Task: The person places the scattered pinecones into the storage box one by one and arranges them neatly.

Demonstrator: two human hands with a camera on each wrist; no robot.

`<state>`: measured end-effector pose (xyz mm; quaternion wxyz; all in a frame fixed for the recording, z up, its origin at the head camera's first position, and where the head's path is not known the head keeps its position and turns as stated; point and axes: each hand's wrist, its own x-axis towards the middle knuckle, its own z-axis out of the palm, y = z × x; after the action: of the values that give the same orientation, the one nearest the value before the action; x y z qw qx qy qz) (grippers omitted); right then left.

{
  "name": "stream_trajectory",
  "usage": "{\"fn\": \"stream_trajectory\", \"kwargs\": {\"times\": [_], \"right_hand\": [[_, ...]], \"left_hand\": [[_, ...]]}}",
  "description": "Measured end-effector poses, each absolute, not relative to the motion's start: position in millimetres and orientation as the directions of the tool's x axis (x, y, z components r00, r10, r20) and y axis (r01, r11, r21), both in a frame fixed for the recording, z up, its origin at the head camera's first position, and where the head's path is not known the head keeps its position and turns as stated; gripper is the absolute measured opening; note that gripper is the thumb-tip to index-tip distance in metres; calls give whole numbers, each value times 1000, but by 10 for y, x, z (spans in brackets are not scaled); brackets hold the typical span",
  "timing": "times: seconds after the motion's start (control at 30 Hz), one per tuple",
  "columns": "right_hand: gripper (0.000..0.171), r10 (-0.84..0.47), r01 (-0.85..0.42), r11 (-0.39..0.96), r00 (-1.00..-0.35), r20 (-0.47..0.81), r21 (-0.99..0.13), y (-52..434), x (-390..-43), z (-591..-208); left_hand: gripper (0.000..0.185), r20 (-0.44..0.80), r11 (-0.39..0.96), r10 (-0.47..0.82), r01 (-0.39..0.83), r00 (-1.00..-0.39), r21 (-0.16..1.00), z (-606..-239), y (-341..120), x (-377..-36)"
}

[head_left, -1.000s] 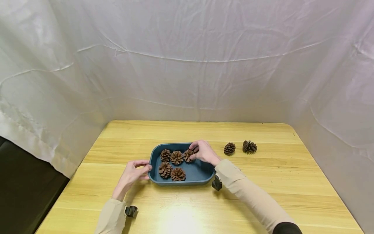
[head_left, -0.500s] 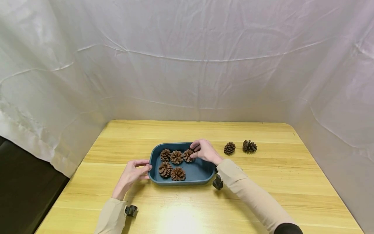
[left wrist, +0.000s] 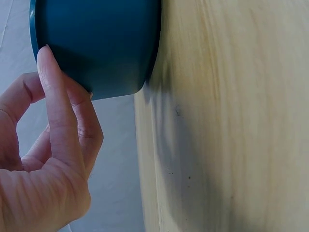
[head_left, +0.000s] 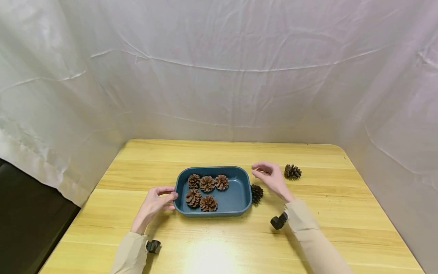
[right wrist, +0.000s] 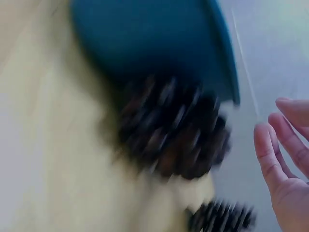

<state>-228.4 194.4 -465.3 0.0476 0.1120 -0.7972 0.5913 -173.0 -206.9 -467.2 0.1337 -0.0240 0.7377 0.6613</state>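
A blue rectangular tray (head_left: 227, 214) sits mid-table with several brown pinecones (head_left: 207, 184) in two rows inside it. At its left end my left hand (head_left: 155, 203) holds the wall near the rim, with the thumb on the outside (left wrist: 55, 92) in the left wrist view. My right hand (head_left: 272, 179) is off the tray's right side, fingers loosely bent and nothing between them. Just below it, a dark pinecone (head_left: 257, 194) lies against the tray's right outer wall, large and blurred in the right wrist view. Another pinecone (right wrist: 222, 216) shows at that view's lower edge.
Farther right on the wooden table (head_left: 328, 213) lies one more pinecone (head_left: 292, 172). Pale cloth (head_left: 232, 95) hangs behind the table and at both sides. A dark surface (head_left: 30, 220) is beyond the left table edge.
My right hand has let go of the upper-row pinecone and moved right, out of the tray. The pinecone beside the tray's right wall is now uncovered. My left hand stays put.
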Motion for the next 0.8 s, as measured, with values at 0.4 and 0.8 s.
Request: {"fn": "stream_trajectory", "kwargs": {"times": [0.4, 0.8], "right_hand": [[43, -332, -173, 226, -939, 91, -959, 2357, -2077, -4955], [46, -394, -133, 375, -919, -28, -917, 2441, -2066, -5024]], "left_hand": [[47, -231, 123, 145, -214, -962, 969, -4671, -2070, -1730], [45, -230, 114, 137, -216, -963, 970, -4689, -2073, -1728]]}}
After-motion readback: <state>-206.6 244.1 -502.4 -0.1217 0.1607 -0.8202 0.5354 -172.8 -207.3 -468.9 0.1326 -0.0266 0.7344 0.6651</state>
